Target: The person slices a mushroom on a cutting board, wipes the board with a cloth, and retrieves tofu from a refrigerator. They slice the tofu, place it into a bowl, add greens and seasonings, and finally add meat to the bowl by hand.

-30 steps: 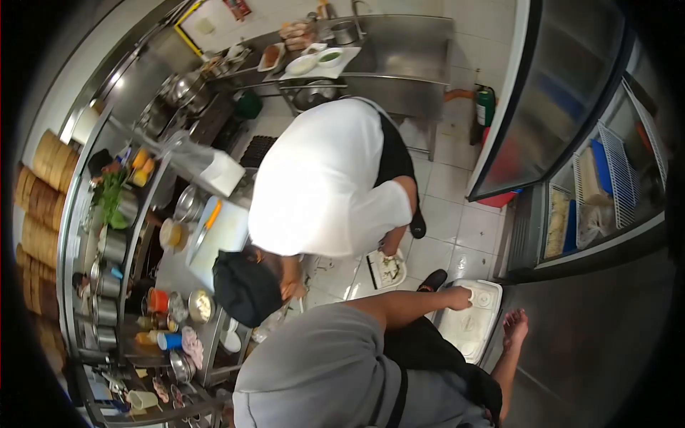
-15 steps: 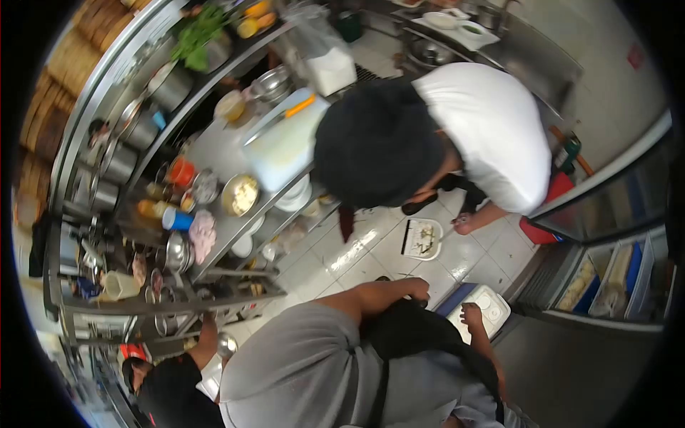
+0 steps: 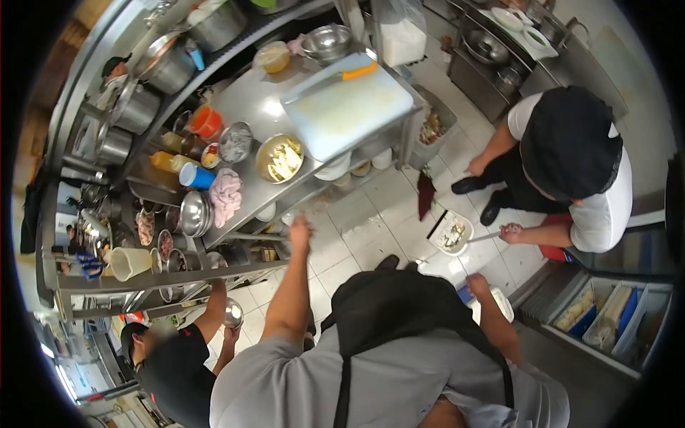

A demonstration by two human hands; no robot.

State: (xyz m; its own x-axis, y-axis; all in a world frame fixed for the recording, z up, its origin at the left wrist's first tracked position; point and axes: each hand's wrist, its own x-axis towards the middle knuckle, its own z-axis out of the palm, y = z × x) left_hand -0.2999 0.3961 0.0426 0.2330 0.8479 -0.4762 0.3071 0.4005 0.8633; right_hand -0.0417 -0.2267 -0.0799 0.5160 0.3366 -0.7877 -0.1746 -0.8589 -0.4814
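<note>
My left hand [image 3: 300, 234] is raised in the air by the front of the steel table [image 3: 275, 96]. It touches nothing I can see, and blur hides how its fingers lie. Nearest to it is a steel bowl [image 3: 280, 158] of pale cut pieces. Lower right, my right hand [image 3: 479, 287] hangs with fingers curled in and no object visible in it. Beneath that hand, a white-lidded box [image 3: 502, 305] with a blue side stands on the floor, partly covered by my arm.
A co-worker in white [image 3: 571, 164] holds a dustpan [image 3: 452, 234] with debris; a dark red broom head [image 3: 426, 196] is beside it. Another co-worker [image 3: 178, 364] holds a steel bowl [image 3: 233, 314] at left. A cutting board [image 3: 349, 107] with an orange-handled knife [image 3: 357, 72] lies on the table.
My left hand has swung from in front of my apron out to the left. My view has shifted. The co-worker in white has straightened up and stands farther right.
</note>
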